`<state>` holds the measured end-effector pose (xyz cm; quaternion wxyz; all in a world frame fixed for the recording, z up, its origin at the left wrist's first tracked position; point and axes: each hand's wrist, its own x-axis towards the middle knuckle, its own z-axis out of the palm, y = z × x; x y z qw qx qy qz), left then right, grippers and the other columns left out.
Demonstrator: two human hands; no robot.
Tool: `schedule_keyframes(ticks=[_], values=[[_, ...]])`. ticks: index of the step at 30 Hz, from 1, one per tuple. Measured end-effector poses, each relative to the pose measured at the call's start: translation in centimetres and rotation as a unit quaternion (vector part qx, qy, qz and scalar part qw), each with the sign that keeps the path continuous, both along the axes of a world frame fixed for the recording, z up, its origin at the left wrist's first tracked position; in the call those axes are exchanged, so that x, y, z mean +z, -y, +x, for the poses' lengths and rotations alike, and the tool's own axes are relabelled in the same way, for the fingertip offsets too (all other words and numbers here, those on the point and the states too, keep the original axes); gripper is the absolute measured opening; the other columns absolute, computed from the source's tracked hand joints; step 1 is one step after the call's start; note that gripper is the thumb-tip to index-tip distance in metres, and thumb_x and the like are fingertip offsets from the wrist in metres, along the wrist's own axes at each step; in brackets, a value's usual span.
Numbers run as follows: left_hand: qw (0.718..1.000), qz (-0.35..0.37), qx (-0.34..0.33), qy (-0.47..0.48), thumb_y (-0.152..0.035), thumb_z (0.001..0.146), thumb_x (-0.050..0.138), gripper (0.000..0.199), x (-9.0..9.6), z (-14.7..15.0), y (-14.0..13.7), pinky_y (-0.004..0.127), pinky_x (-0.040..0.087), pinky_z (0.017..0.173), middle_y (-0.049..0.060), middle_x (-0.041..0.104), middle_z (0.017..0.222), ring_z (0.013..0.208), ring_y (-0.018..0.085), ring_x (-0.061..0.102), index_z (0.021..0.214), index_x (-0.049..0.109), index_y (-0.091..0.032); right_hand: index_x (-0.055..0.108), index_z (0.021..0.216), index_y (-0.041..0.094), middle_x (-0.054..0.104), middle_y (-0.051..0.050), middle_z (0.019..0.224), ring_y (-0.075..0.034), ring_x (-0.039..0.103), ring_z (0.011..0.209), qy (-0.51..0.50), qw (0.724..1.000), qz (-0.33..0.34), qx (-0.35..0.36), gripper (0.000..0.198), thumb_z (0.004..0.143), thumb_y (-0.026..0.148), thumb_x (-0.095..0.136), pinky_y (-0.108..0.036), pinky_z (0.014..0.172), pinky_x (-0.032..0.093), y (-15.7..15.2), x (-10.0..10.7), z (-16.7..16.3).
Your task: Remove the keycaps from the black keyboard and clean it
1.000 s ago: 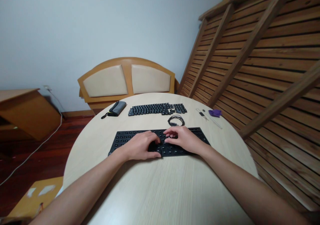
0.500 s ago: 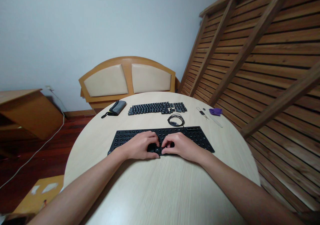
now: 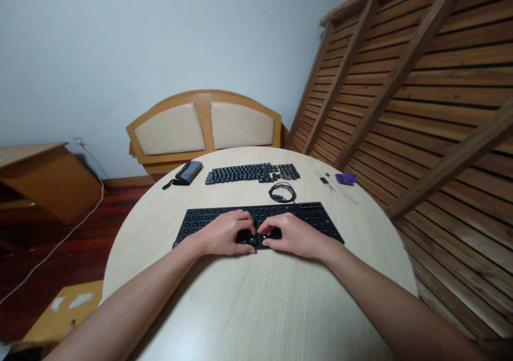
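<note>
A black keyboard base (image 3: 320, 227) with its keycaps off lies across the near part of the table, showing rows of bare key posts. Both hands rest on its front middle. My left hand (image 3: 229, 233) is curved over the front edge, thumb and forefinger apart and touching the base. Facing it, my right hand (image 3: 292, 235) has a bent forefinger and a thumb with a small gap between them. Whether anything tiny lies at the right fingertips cannot be made out. Behind the base, loose black keycaps (image 3: 240, 174) are laid out in keyboard order.
A coiled black cable (image 3: 282, 192) sits behind the base. At the back left of the round table (image 3: 256, 307) is a grey pouch (image 3: 189, 173). Small tools (image 3: 325, 180), a thin pale stick (image 3: 347, 192) and a purple cloth (image 3: 346, 178) lie at right.
My right thumb and forefinger have shifted slightly; the thumb has drawn a little to the right. My left hand stays in place on the keyboard base.
</note>
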<state>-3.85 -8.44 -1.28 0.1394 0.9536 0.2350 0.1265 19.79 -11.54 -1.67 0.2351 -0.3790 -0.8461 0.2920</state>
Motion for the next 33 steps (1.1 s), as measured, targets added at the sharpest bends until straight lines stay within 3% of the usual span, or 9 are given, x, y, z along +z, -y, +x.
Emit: schedule_keyframes(ticks=[25, 33], values=[[1.0, 0.008, -0.001, -0.004, -0.043, 0.084, 0.073, 0.032, -0.07, -0.04, -0.07, 0.034, 0.049, 0.085, 0.007, 0.064, 0.104, 0.098, 0.025, 0.062, 0.105, 0.066, -0.019, 0.063, 0.12, 0.022, 0.076, -0.003, 0.097, -0.016, 0.071, 0.087, -0.03, 0.999, -0.025, -0.002, 0.04, 0.081, 0.017, 0.07, -0.028, 0.081, 0.053, 0.24, -0.25, -0.27], [1.0, 0.0, -0.004, 0.003, -0.043, 0.084, 0.073, 0.031, -0.17, -0.02, -0.13, 0.034, 0.049, 0.087, 0.007, 0.065, 0.104, 0.098, 0.024, 0.062, 0.103, 0.066, -0.02, 0.07, 0.098, 0.019, 0.075, -0.003, 0.093, -0.016, 0.069, 0.084, -0.016, 1.0, -0.007, -0.006, 0.016, 0.081, 0.019, 0.071, -0.027, 0.078, 0.052, 0.12, -0.15, -0.34]])
